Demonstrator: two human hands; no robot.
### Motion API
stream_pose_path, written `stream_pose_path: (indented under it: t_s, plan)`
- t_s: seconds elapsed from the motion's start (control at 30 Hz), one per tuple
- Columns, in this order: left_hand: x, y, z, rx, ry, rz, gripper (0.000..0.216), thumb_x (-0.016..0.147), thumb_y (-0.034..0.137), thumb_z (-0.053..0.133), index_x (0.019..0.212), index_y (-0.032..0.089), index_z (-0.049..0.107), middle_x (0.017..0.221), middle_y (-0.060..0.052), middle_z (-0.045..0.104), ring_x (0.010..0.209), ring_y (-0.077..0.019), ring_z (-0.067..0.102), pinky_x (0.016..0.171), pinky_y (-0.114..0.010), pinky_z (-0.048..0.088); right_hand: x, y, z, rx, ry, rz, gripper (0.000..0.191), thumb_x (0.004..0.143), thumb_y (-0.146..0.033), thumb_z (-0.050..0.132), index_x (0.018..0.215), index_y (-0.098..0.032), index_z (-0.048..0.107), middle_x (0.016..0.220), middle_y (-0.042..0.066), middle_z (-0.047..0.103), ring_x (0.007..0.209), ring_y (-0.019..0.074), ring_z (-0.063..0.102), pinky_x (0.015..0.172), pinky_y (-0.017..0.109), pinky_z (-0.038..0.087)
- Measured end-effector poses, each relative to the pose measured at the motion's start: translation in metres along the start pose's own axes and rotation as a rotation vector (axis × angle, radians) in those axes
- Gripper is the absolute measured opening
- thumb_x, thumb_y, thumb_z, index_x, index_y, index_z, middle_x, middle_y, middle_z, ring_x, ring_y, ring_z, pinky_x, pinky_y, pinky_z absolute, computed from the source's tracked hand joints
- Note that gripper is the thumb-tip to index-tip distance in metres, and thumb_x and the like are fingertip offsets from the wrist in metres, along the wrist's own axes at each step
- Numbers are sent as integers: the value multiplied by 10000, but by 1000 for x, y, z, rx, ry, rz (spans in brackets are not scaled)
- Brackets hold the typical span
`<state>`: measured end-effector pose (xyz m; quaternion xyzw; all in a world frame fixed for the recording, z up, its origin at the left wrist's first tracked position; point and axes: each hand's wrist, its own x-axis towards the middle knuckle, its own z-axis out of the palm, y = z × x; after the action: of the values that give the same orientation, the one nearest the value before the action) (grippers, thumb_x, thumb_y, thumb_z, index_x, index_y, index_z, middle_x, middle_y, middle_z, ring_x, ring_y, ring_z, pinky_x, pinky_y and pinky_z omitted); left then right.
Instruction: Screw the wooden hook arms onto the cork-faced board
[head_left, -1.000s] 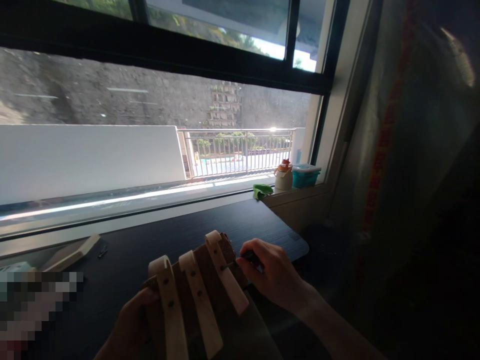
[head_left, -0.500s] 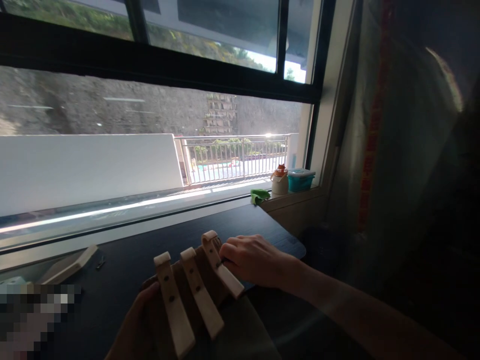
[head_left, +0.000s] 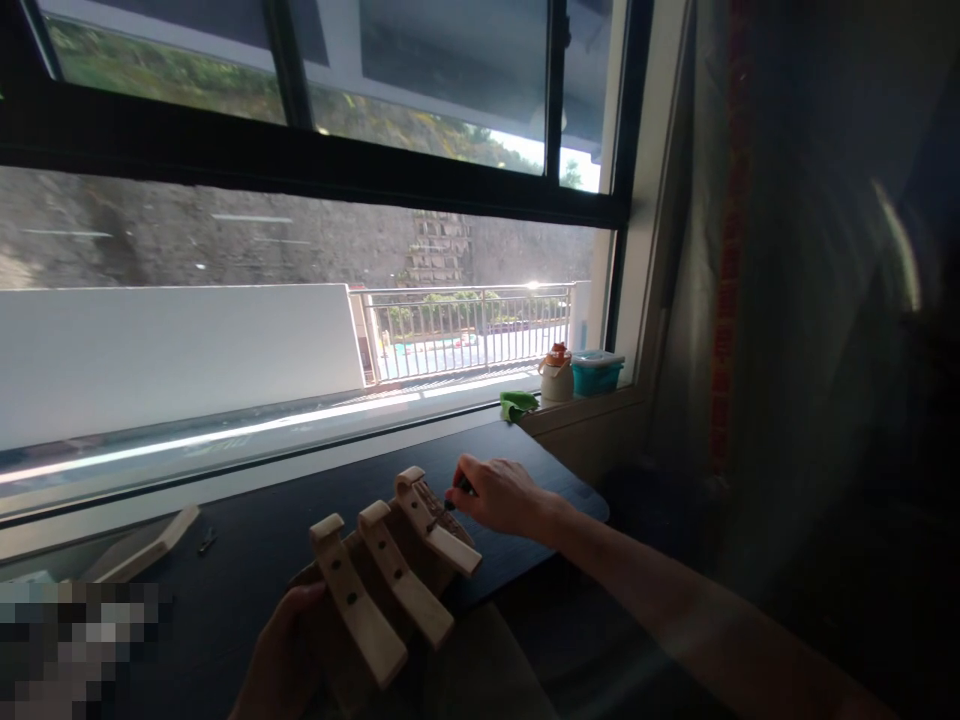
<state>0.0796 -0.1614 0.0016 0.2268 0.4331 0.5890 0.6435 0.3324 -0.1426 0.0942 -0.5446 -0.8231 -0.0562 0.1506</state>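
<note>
My left hand (head_left: 277,645) is closed around the left end of a brown wooden hook rack (head_left: 386,600), which it holds tilted above the dark table. Three pale wooden hooks (head_left: 371,630) with dark screw holes are lined up across the board. My right hand (head_left: 506,492) pinches a small dark screwdriver-like tool (head_left: 450,503), its tip angled towards a hole in the right-hand hook (head_left: 455,548). Whether the tip sits in a screw head is too small to tell. The lower part of the left hand lies in shadow.
On the dark table (head_left: 255,530), a loose pale wooden piece (head_left: 161,543) and small dark hardware (head_left: 208,541) lie at the left. A green cloth (head_left: 517,404), a bottle (head_left: 556,375) and a teal lidded box (head_left: 598,373) are by the window sill.
My right hand has lifted slightly up and away from the right-hand hook, so more of the dark tool shows. The rack has shifted a little in my left hand's hold.
</note>
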Motion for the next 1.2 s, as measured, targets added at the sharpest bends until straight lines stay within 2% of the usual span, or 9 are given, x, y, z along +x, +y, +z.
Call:
stream_pose_path:
  t_s: [0.1,0.23,0.37,0.53,0.7,0.83,0.97,1.07,1.2]
  plan:
    - [7,-4,-8,-3,11,40,133,465,122,703,557,194,638,514,27,657,493,-185,598,472,-268,472,-3,3,-11,-19,-35,-83,268,861,-377,457,1023,-189,557,846,62,681,768,222,640,593,294,332]
    - [17,-11,-20,2,-44,110,250,467,108,728,692,210,694,732,23,739,668,-218,664,568,-275,518,-4,0,-27,-37,-87,-263,255,826,-311,518,1062,-230,567,983,46,641,775,184,622,588,276,360]
    - [16,-11,-23,52,-11,-32,169,476,160,760,626,165,682,584,-11,698,555,-212,638,524,-291,512,-1,-7,-36,-252,-75,-485,197,883,-224,446,1025,-191,578,954,65,612,760,187,601,531,277,375]
    - [12,-8,-21,38,16,-34,150,446,137,745,526,167,622,470,12,642,435,-177,575,437,-269,462,2,-14,-39,-427,-106,-705,248,884,-53,364,920,-130,598,958,87,619,848,198,582,568,299,414]
    - [7,-6,-16,34,-41,-73,148,475,149,730,594,165,645,450,-5,628,506,-246,621,469,-318,483,1,-18,-38,-378,-200,-616,218,870,-77,400,911,-111,612,945,99,652,862,201,605,615,306,439]
    - [1,-5,-11,13,-125,-48,220,505,149,722,719,181,683,483,-7,645,653,-306,664,545,-361,521,4,-26,-38,-361,-261,-434,210,867,-236,459,816,-126,631,791,103,679,704,216,643,506,296,429]
    - [3,-7,-11,12,-122,-47,165,473,136,729,616,180,661,492,-13,657,681,-327,673,570,-385,538,7,-36,-37,-353,-253,-340,223,862,-277,468,843,-128,633,763,116,687,681,224,656,487,283,425]
    - [8,-8,-13,-8,-127,-111,156,462,178,748,595,168,665,518,-29,674,685,-332,678,594,-399,543,6,-39,-38,-362,-197,-399,205,864,-197,464,1006,-129,595,850,115,689,755,230,656,534,300,439]
    - [8,-7,-14,9,-112,-161,154,481,172,731,622,133,686,531,-52,683,637,-316,672,590,-394,535,3,-36,-36,-415,-144,-680,259,869,-40,368,876,-118,615,948,126,665,845,230,627,558,316,422]
